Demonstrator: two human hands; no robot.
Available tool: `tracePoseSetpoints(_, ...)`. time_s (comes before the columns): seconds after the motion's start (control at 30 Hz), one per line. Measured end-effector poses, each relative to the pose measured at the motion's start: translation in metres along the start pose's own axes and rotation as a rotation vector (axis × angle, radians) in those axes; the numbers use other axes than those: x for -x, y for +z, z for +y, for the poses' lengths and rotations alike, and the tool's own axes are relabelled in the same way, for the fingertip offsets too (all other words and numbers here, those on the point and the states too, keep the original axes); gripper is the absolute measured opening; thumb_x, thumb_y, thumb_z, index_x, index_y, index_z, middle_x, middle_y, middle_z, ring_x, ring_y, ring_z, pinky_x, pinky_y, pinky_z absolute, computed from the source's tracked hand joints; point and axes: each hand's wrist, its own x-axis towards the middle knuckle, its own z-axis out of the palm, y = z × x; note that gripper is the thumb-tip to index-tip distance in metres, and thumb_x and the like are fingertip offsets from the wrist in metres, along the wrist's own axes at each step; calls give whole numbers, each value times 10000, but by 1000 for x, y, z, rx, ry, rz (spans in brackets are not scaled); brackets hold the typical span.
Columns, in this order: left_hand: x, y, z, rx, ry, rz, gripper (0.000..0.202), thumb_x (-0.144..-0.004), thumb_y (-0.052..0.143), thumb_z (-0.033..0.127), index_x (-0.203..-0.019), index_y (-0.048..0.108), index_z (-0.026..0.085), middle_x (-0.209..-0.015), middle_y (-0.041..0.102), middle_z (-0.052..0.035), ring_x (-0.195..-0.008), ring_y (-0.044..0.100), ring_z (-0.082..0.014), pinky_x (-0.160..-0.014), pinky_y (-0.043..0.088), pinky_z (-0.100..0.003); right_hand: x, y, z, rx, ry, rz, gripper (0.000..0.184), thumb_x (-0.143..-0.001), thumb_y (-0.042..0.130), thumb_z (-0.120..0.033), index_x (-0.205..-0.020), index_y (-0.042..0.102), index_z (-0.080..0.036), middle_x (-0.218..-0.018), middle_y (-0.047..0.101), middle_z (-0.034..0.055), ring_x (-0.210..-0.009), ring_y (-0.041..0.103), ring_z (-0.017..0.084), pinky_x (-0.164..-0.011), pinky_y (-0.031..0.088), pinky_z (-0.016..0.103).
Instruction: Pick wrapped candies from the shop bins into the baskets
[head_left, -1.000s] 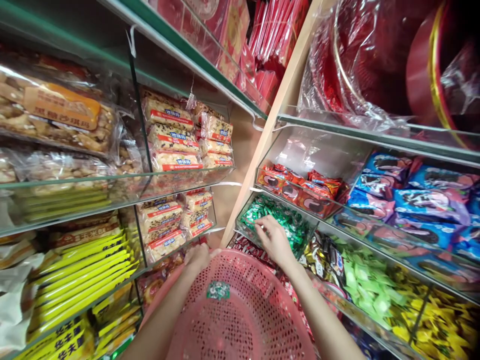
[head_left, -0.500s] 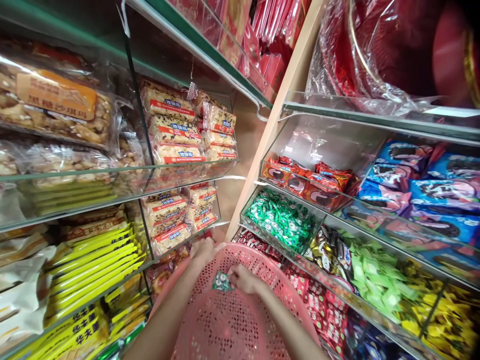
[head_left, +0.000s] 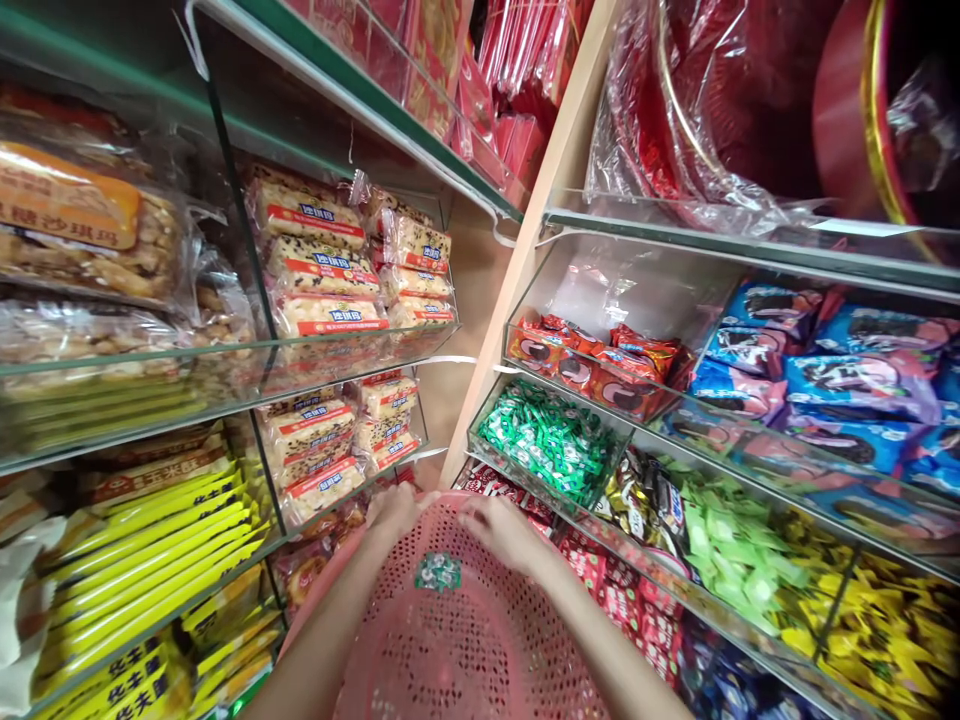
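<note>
1. Left hand [head_left: 394, 515]: fingers curled over the far rim of the basket, apparently gripping it.
2. Right hand [head_left: 499, 530]: on the same rim, fingers lying forward and slightly spread. Nothing held that I can see. Can't tell if it's gripping or just resting.
3. Basket [head_left: 480, 640]: pink perforated plastic, tilted, held close under the camera. Both hands are on the far rim, with a narrow gap between them. Its long axis appears to run from that rim back toward the person, off the bottom of the view.
4. Packet [head_left: 439, 571]: small, green and silver, on the basket mesh just below the rim, between the hands. It sits a bit nearer the left hand and touches neither. Its long axis is roughly left-right in view; no clear pointing end.
5. Bin [head_left: 551, 440]: clear shelf bin of green-wrapped sweets, up and right of the right hand, just beyond the rim. Right hand is the nearer one. Not touching.
6. Red-banded snack packs [head_left: 322, 265] fill the shelves to the left, well away from both hands.
</note>
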Motion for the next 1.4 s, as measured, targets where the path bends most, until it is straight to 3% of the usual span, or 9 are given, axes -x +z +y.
tracePoseSetpoints(0.07,0,-1,0,0,-4,-6,641,-787,294,670,-877,666,156,-1035,671,-194,-986,612,-357,-800,462,-429,-2,-32,-8,23,-41,103,262,-883,409,-295,-928,654,-216,-841,692,34,-746,606,155,-699,391,239)
tracePoseSetpoints(0.17,0,-2,0,-2,-10,-10,638,-792,293,663,-891,663,152,-1044,666,-198,-994,609,-359,-804,459,-432,-9,-70,-4,168,38,230,247,-880,426,-271,-982,644,-219,-882,686,45,-799,610,168,-705,392,243)
tracePoseSetpoints(0.3,1,-4,1,19,-7,-10,637,-791,301,660,-915,662,150,-1048,667,-194,-1009,603,-359,-807,459,-425,-17,-91,17,406,115,254,278,-844,469,-161,-1062,632,-215,-973,623,77,-880,589,173,-732,378,237)
tracePoseSetpoints(0.5,2,-6,3,42,-5,-8,625,-784,325,653,-926,661,146,-1049,666,-204,-1020,596,-364,-807,457,-424,-22,-91,29,483,126,160,295,-847,459,-164,-1088,622,-205,-940,547,80,-870,571,179,-722,370,247)
tracePoseSetpoints(0.87,2,-4,1,31,-6,-11,641,-785,302,663,-909,666,150,-1048,664,-205,-1012,603,-356,-801,457,-425,-16,-90,27,450,100,264,228,-836,479,-152,-1019,608,-193,-1024,538,59,-825,558,143,-677,350,234)
tracePoseSetpoints(1.13,2,-4,2,3,-4,-6,673,-794,277,669,-938,667,139,-1043,665,-204,-1005,605,-356,-808,458,-420,-4,-105,20,362,16,369,133,-832,485,-159,-832,612,-200,-892,571,34,-769,547,142,-679,367,239)
tracePoseSetpoints(1.27,2,-3,3,11,-18,-16,670,-785,301,675,-948,671,140,-1037,670,-198,-1009,604,-354,-803,463,-406,4,-109,-8,142,-79,508,138,-843,488,-243,-809,608,-184,-828,605,40,-703,541,143,-663,389,251)
tracePoseSetpoints(1.33,2,-1,3,12,-10,-15,661,-785,308,672,-952,671,144,-1029,675,-191,-1006,606,-348,-795,467,-396,5,-97,-24,-61,-99,502,147,-836,500,-275,-794,603,-179,-761,613,21,-629,521,124,-618,394,241)
tracePoseSetpoints(1.4,1,1,2,9,-6,-8,654,-784,312,672,-947,671,150,-1023,678,-185,-1003,608,-341,-791,469,-386,2,-72,-32,-257,-88,423,141,-815,519,-284,-774,600,-177,-693,599,-3,-575,496,106,-568,385,224)
